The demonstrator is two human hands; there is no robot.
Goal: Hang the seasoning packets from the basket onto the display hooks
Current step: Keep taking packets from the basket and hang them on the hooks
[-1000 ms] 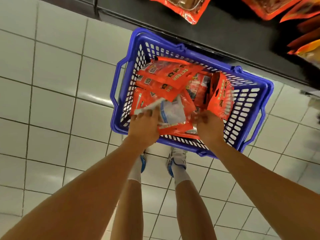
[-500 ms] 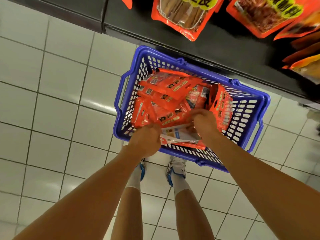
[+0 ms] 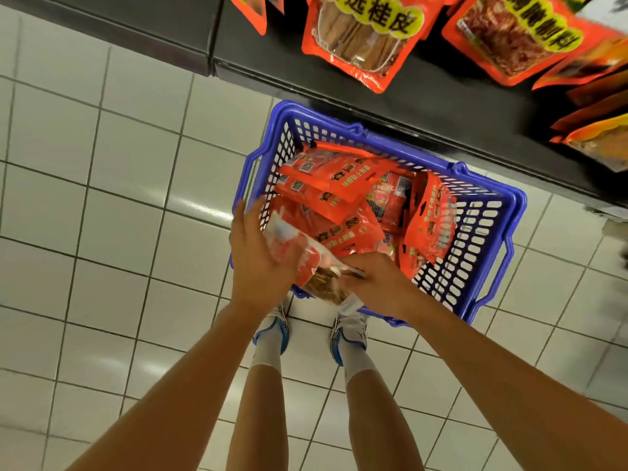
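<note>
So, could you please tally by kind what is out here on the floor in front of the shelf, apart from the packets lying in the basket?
Basket: 1
Held packet: 1
Hands: 2, left hand and right hand, both gripping the packet
Shoes: 2, left shoe and right shoe
Total: 6

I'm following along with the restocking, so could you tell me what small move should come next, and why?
Probably lift the packet clear of the basket and up toward the hanging packets on the display above. Both the left hand and the right hand already hold it over the basket's near rim, and more packets wait inside.
</note>
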